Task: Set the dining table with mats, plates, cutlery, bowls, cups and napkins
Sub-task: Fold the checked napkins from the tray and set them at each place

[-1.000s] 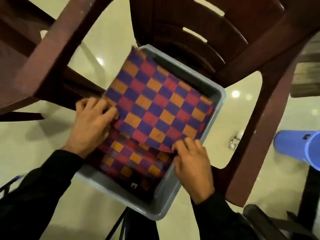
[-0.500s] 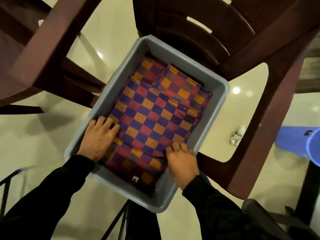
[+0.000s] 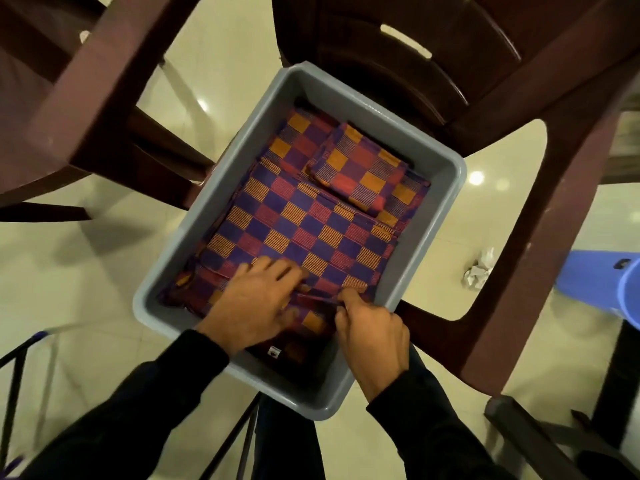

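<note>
Mats [image 3: 301,226] lie stacked in the grey tub [image 3: 440,171]. My left hand [image 3: 256,299] presses spread fingers on them. My right hand [image 3: 372,336] pinches an edge.

My left hand [image 3: 258,301] has moved right across the checked mats [image 3: 304,223], meeting my right hand [image 3: 372,336], which now pinches the near edge.

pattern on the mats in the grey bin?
Checkerboard of purple, red and orange squares on the mats in the grey bin; the head view shows it.
</note>
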